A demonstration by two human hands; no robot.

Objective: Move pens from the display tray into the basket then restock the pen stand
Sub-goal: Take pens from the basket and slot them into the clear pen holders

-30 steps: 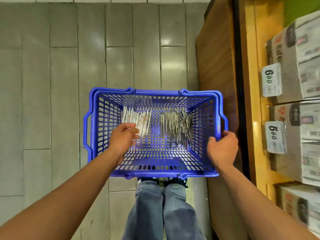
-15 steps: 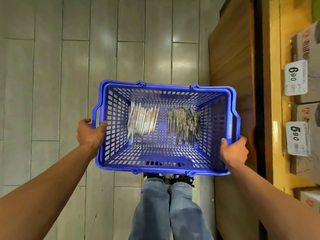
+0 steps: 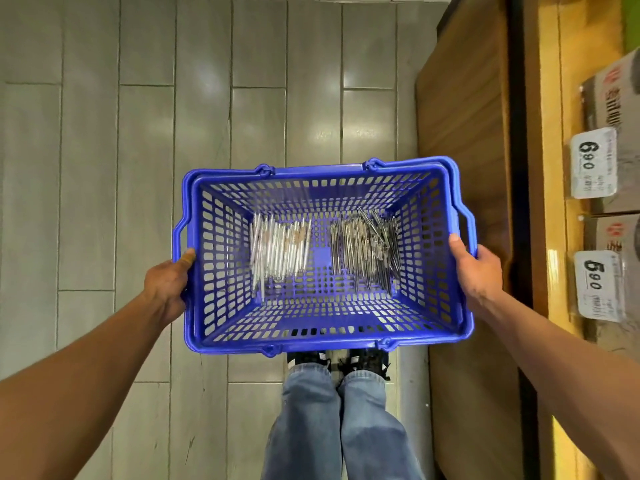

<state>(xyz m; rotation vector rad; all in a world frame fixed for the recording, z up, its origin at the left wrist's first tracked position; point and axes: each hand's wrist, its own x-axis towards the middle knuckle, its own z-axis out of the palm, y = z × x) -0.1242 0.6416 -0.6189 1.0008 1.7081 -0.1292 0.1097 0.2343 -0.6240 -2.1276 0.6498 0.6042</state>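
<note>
- Basket [image 3: 433,327]: rigid plastic, judged light; held over the floor.
- Left hand [image 3: 166,282] and right hand [image 3: 479,268] each grip a side rim.
- Pens [image 3: 278,252] lie loose inside; may slide if tilted.

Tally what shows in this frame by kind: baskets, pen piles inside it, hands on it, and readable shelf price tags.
Blue basket: 1
Pen piles in the basket: 2, a white pile and a darker grey pile; single pens are too blurred to count
Hands gripping the basket rim: 2, left hand and right hand
Price tags: 2, upper tag and lower tag
Total: 7
</note>
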